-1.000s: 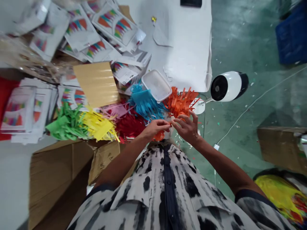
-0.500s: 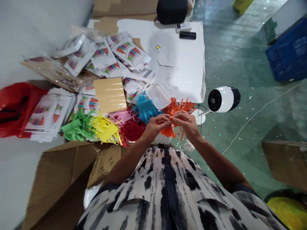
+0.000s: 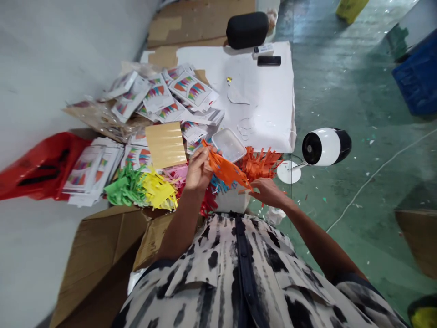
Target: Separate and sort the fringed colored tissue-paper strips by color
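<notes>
An orange fringed paper piece [image 3: 226, 169] is stretched between my two hands over the table edge. My left hand [image 3: 198, 169] pinches its upper end beside a white plastic tub [image 3: 229, 145]. Lower down, my right hand [image 3: 268, 191] grips the other end. Behind it lies a pile of orange fringe [image 3: 260, 163]. To the left sit heaps of blue [image 3: 218, 184], red [image 3: 206, 205], pink [image 3: 177, 173], yellow [image 3: 157, 191] and green fringe [image 3: 124, 189].
Printed white cards [image 3: 160, 98] and a tan card [image 3: 165, 145] cover the left of the white table [image 3: 266, 109]. A small white fan [image 3: 324, 146] stands at its right edge. Cardboard boxes [image 3: 102, 255] sit below, a red bag [image 3: 37, 166] at the left, a blue crate [image 3: 418, 82] on the green floor.
My hands, together and pinching the orange piece before, have drawn apart: the left rose up and leftwards, the right dropped slightly, and the fringe is now pulled out long between them.
</notes>
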Demonstrator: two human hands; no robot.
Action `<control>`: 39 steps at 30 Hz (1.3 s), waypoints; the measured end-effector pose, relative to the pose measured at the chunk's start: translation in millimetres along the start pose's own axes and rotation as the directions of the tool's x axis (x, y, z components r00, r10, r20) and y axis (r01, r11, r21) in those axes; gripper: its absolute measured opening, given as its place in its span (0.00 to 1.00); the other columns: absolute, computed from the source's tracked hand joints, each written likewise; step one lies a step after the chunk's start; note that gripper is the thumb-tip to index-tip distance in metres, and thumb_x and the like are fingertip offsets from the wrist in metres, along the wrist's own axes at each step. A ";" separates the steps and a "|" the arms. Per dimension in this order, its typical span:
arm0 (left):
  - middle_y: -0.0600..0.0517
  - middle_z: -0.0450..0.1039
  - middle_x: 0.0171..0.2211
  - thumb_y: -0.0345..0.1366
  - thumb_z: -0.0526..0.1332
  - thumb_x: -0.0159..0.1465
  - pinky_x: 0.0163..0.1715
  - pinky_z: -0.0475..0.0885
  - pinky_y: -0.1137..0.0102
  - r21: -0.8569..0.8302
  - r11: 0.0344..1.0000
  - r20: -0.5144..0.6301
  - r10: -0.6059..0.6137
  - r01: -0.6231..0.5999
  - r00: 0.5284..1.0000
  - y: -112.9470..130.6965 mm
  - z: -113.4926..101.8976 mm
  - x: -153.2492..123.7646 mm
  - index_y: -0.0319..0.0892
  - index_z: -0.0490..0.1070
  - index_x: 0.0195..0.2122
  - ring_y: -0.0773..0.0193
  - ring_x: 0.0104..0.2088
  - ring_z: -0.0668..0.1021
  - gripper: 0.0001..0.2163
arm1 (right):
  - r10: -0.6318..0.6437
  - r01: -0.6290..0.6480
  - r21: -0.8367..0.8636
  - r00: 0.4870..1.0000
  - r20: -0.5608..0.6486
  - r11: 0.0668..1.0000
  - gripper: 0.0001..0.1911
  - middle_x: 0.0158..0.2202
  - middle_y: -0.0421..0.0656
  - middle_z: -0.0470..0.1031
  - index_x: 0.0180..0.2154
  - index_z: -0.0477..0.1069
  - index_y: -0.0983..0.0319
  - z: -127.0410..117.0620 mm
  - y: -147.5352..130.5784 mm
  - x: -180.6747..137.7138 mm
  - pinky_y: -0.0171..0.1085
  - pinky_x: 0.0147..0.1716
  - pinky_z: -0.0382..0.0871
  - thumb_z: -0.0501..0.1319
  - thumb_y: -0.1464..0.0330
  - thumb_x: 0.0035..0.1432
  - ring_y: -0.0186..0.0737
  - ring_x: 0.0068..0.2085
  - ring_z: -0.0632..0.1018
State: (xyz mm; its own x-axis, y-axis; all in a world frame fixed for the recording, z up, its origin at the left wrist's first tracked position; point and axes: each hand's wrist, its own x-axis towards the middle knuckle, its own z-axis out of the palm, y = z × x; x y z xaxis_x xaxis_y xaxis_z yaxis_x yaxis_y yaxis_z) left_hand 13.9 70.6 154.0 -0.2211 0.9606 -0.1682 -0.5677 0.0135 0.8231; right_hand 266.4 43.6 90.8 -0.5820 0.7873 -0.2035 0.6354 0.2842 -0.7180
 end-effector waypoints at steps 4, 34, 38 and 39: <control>0.52 0.81 0.34 0.43 0.80 0.52 0.47 0.79 0.64 0.102 0.995 0.029 -0.012 0.009 1.000 -0.8 -1.2 -3.6 0.43 0.80 0.31 0.60 0.38 0.83 0.14 | 0.030 -0.015 0.056 0.960 -0.279 0.998 0.15 0.51 0.47 0.83 0.49 0.81 0.56 -26.0 -3.2 2.7 0.43 0.54 0.71 0.62 0.71 0.63 0.47 0.53 0.82; 0.51 0.83 0.35 0.42 0.80 0.49 0.39 0.79 0.69 0.155 0.894 -0.165 -0.396 0.420 0.903 -31.8 -80.7 9.6 0.42 0.81 0.43 0.63 0.35 0.84 0.22 | 0.271 -0.323 -0.491 0.946 -0.175 0.809 0.17 0.53 0.49 0.80 0.55 0.79 0.56 31.1 18.7 219.9 0.40 0.43 0.64 0.57 0.66 0.71 0.46 0.48 0.78; 0.53 0.82 0.32 0.44 0.79 0.51 0.34 0.78 0.69 0.106 0.873 -0.182 -0.454 0.477 0.872 -37.2 -88.7 12.1 0.41 0.81 0.39 0.64 0.30 0.82 0.18 | 0.262 -0.269 -0.578 0.960 -0.097 0.770 0.17 0.47 0.53 0.79 0.48 0.81 0.61 35.5 20.0 228.7 0.42 0.45 0.60 0.53 0.68 0.72 0.48 0.49 0.76; 0.53 0.81 0.31 0.45 0.79 0.51 0.33 0.78 0.69 0.089 0.872 -0.184 -0.461 0.482 0.868 -38.6 -89.4 13.3 0.42 0.81 0.39 0.64 0.29 0.81 0.19 | 0.259 -0.261 -0.585 0.962 -0.089 0.768 0.17 0.48 0.53 0.79 0.48 0.81 0.61 35.5 20.3 228.4 0.42 0.45 0.59 0.53 0.68 0.72 0.48 0.49 0.76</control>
State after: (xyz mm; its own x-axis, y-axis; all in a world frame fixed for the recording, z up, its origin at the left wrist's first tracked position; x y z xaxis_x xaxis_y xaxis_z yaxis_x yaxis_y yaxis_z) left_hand -38.0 58.1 71.5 -0.0758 0.7764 -0.6256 -0.5308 0.4997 0.6845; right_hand 128.4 209.8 6.2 -0.3502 0.8794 -0.3224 0.9366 0.3331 -0.1085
